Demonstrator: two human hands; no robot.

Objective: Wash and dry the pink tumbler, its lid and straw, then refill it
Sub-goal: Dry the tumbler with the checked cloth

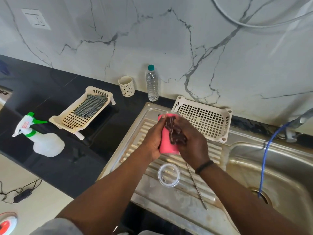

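My left hand (153,141) grips the pink tumbler (166,145) above the drainboard (135,133) | my right hand (191,143) presses a dark cloth (174,131) on it | lid (168,174) and straw (197,187) lie near the drainboard's front edge

No readable text anywhere, small red label on the spray bottle (39,136) too blurred to read, water bottle (152,83) label unreadable

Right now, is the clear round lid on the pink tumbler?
No, the clear round lid lies alone on the steel draining board, below the pink tumbler held in both hands.
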